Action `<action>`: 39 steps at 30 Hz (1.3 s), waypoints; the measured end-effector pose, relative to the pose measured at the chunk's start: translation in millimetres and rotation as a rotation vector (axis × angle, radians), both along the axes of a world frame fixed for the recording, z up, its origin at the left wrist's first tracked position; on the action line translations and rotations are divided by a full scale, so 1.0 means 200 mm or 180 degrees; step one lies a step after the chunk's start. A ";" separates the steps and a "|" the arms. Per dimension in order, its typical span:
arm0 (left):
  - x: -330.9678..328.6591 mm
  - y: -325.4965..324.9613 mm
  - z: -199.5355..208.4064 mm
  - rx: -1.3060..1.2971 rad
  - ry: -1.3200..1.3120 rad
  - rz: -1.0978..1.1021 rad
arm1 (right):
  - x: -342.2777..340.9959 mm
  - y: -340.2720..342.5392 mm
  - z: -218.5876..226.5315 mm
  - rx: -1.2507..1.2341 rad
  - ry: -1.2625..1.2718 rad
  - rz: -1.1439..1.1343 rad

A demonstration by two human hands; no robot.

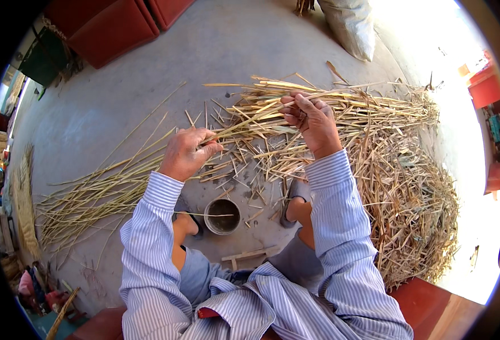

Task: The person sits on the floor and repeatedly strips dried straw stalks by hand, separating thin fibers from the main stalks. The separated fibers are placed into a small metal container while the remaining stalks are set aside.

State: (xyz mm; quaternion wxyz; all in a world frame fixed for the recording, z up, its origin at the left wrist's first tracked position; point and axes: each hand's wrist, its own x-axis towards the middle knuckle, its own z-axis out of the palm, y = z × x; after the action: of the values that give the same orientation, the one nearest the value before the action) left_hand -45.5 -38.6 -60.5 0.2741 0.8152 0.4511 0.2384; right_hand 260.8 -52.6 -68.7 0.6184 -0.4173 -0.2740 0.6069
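My left hand [189, 152] is closed with its fingertips pinched round a long pale straw stalk [247, 120]. That stalk runs up to the right, where my right hand [313, 122] pinches it between thumb and fingers. Beneath my right hand lies a bundle of dry yellow stalks [369, 107] spread across the floor. Greener, thinner stalks [91, 195] fan out on the floor to the left of my left hand. Short cut bits of straw [261, 164] are scattered between the two hands.
A round metal bowl [223, 232] with dark liquid stands between my feet, a thin stalk across it. A heap of dry leaves [409, 209] lies right. Red armchairs [111, 31] and a whitish sack [352, 28] stand at the far side. A small wooden piece [250, 254] lies near my knees.
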 end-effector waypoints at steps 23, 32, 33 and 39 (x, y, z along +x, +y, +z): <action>-0.16 0.09 0.00 -0.0527 -0.0254 0.0328 | -0.02 0.02 0.02 0.0266 -0.0151 0.0349; 0.15 -0.01 -0.06 -0.0570 -0.1127 0.0409 | -0.20 -0.01 -0.01 0.0439 -0.0445 0.0135; 0.15 -0.01 -0.07 -0.0796 -0.1365 0.0510 | -0.19 0.00 -0.02 0.0374 -0.0411 0.0146; -0.07 0.16 0.08 -0.0762 -0.2012 0.1525 | -0.09 -0.01 -0.02 -0.0002 -0.0351 0.0136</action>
State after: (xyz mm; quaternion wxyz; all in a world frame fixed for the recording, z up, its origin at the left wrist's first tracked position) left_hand -59.0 -6.5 -43.8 0.4287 0.5362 0.5462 0.4800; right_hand 242.3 -54.0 -71.9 0.5892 -0.4444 -0.3164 0.5961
